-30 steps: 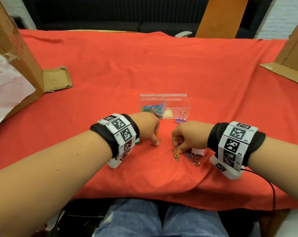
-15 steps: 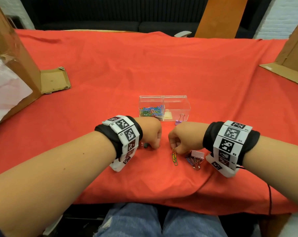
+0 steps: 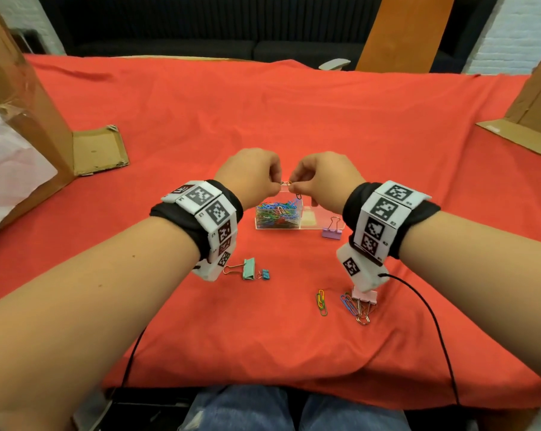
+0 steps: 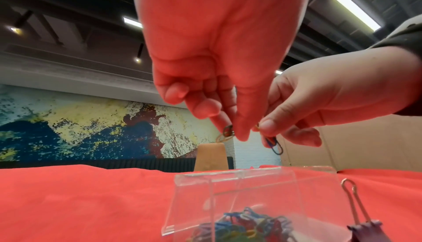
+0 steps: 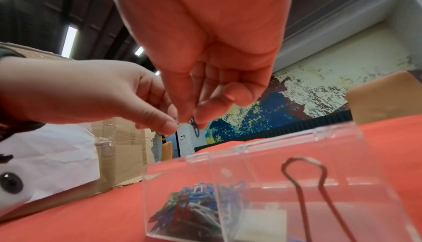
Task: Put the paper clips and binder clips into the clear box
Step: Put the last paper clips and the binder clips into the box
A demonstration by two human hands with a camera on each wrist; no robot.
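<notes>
The clear box [image 3: 306,225] stands mid-table, its left compartment full of coloured paper clips [image 3: 278,213]. Both hands hover just above it. My left hand [image 3: 275,185] pinches paper clips [image 4: 226,135] between thumb and forefinger. My right hand [image 3: 294,188] pinches a dark blue paper clip [image 5: 194,127] that hangs over the left compartment. A purple binder clip [image 3: 332,230] stands against the box's front right. A green binder clip [image 3: 247,269] and a small blue one [image 3: 264,274] lie near left. Loose paper clips [image 3: 322,302] and a pink binder clip [image 3: 364,298] lie near right.
A red cloth [image 3: 263,119] covers the table. Cardboard boxes stand at the far left [image 3: 23,98] and far right [image 3: 536,110], with a flat cardboard flap [image 3: 98,150] on the left. Wrist cables [image 3: 433,321] trail toward the near edge.
Both hands have lifted from the cloth near the front and moved away to above the box, each carrying paper clips. The green and blue binder clips are now uncovered.
</notes>
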